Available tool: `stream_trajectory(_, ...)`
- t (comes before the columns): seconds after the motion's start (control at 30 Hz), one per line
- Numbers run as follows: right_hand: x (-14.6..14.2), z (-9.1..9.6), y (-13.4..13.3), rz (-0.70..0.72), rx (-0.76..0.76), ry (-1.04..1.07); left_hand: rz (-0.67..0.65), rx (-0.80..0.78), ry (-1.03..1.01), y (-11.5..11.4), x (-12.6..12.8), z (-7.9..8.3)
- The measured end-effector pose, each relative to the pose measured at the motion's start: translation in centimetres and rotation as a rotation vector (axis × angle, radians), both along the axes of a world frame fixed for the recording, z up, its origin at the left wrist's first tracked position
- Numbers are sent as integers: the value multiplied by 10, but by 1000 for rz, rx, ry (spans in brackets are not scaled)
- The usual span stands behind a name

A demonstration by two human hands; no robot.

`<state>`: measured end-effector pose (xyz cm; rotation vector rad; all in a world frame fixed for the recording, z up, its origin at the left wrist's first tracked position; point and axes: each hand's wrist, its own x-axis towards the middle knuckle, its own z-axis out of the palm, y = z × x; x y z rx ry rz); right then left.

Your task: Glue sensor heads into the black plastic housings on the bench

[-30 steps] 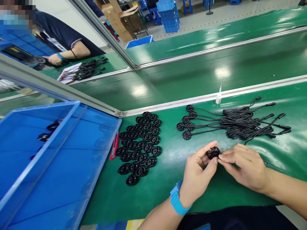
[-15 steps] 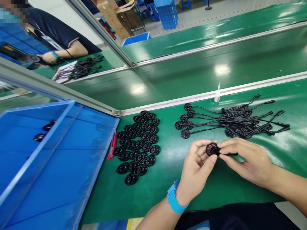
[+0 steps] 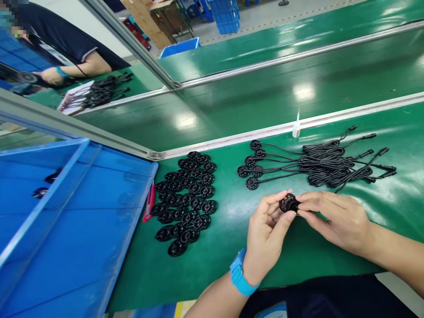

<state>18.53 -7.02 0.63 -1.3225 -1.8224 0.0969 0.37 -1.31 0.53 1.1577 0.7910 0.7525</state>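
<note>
A round black plastic part (image 3: 286, 202) with an openwork rim is held by its edge between the thumb and fingers of my left hand (image 3: 266, 232). A blue band circles that wrist. My right hand (image 3: 341, 218) pinches the end of a black cable at the part's centre; most of this cable is hidden behind the fingers. Beyond my hands lie several coiled black cables (image 3: 326, 163), each running left to a round black part like the held one. To the left, many loose round black parts (image 3: 190, 201) sit in a close group.
A blue bin (image 3: 76, 229) stands at the left, with a few black parts inside. Beside it lies a red-handled tool (image 3: 149, 204). A small white dropper bottle (image 3: 296, 128) stands near the metal rail (image 3: 232, 143). Across the frame, a co-worker (image 3: 66, 48) handles something beside black cables.
The round part has turned slightly in my fingers, and my right fingertips have closed in on its centre. The whole view has shifted a little.
</note>
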Motion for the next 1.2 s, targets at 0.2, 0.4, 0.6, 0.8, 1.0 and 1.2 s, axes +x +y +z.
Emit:
stream_trajectory(0.2, 3, 8, 4, 21, -101, 183, -1, -32, -6, 0, -1, 3)
stream_trajectory(0.4, -2, 7, 2, 13, -87, 210, 32, -94, -74, 2, 2, -4)
stream_trajectory(0.6, 40, 15, 24, -85, -307, 327, 58, -177, -42, 4, 3, -9)
stream_trajectory(0.8, 110, -14, 126, -399, -394, 299, 16, -211, -40, 5, 3, -11)
stream_trajectory(1.0, 115, -39, 182, -313, -443, 354, 17, -225, -59, 6, 5, -9)
stream_trajectory(1.2, 91, -7, 111, -124, -332, 540, -18, -269, -130, 4, 7, -10)
